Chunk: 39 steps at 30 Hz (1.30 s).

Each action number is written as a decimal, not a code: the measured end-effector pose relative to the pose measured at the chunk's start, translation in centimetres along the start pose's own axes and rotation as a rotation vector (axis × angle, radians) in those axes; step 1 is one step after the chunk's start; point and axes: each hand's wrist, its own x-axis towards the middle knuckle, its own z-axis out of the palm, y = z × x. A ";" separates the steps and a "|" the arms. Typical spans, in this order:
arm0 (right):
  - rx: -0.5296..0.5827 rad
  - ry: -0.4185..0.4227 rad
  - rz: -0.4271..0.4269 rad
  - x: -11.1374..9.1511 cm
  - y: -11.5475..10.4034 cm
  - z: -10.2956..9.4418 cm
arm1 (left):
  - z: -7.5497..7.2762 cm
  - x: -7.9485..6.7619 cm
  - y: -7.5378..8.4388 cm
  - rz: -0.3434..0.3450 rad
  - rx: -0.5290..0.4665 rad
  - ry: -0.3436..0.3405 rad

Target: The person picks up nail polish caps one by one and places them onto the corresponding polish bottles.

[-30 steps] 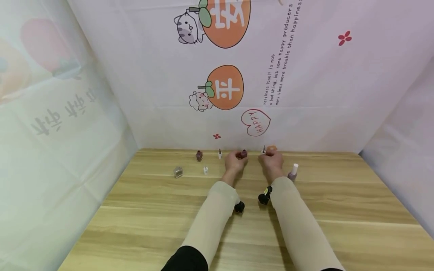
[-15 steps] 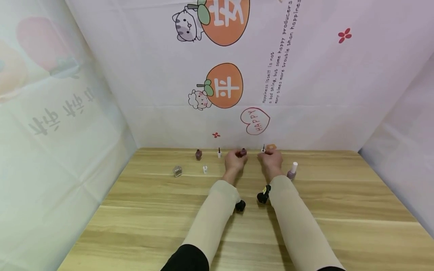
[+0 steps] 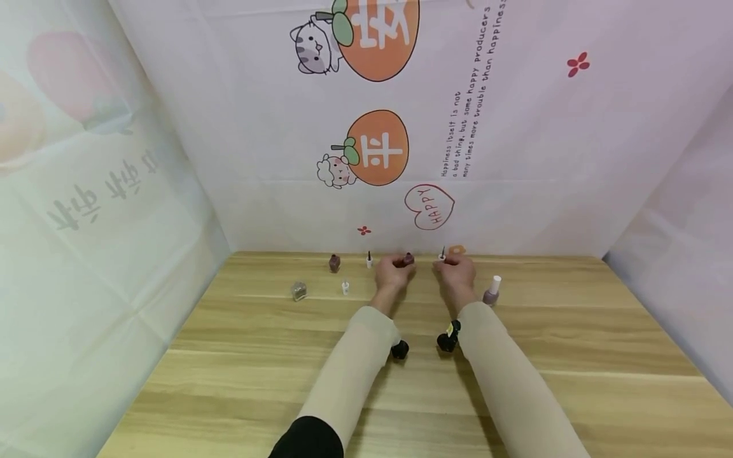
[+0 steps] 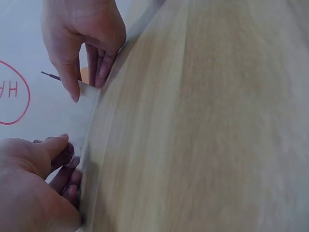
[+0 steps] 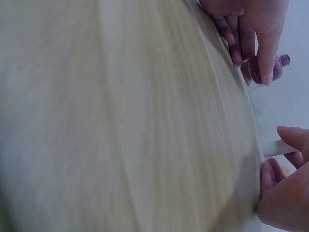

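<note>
My left hand (image 3: 392, 275) pinches an uncapped nail polish bottle (image 3: 409, 259) near the table's back edge. The right wrist view shows this bottle (image 5: 253, 72) between thumb and fingers, its threaded neck bare. To the right, my right hand (image 3: 457, 273) pinches a white brush cap (image 3: 441, 257), its dark brush pointing up. That white cap (image 5: 277, 148) also shows between thumb and fingers in the right wrist view, its end at the tabletop. A gap separates the two hands. Just right of my right wrist stands a capped mauve polish bottle (image 3: 491, 292).
On the left stand an uncapped dark polish bottle (image 3: 335, 263), a clear bottle (image 3: 299, 291), a white cap with its brush up (image 3: 369, 260) and another white cap (image 3: 345, 287). A printed cloth (image 3: 275, 210) hangs right behind the wooden table (image 3: 240, 375).
</note>
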 end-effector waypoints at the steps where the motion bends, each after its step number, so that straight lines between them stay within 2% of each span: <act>1: -0.003 -0.010 -0.008 -0.1 -0.1 0.0 | -0.2 0.0 0.0 0.003 -0.005 -0.009; 6: -0.040 -0.066 -0.060 -1.0 -1.2 -0.4 | -1.5 0.1 0.4 0.044 -0.066 -0.060; 10: -0.101 -0.099 -0.092 -1.8 -1.6 -0.9 | -2.3 0.0 0.6 0.107 -0.015 -0.084; 14: -0.145 -0.119 -0.117 -2.4 -1.3 -1.5 | -2.9 -0.5 0.8 0.129 0.033 -0.108; 21: -0.119 -0.205 -0.117 -3.4 -1.6 -2.4 | -4.1 -1.6 1.2 0.179 0.078 -0.166; 30: -0.237 -0.266 -0.246 -4.7 -2.3 -4.1 | -5.8 -2.6 1.7 0.235 0.050 -0.256; 39: -0.323 -0.293 -0.402 -6.3 -2.8 -6.1 | -7.1 -3.9 2.2 0.237 0.047 -0.303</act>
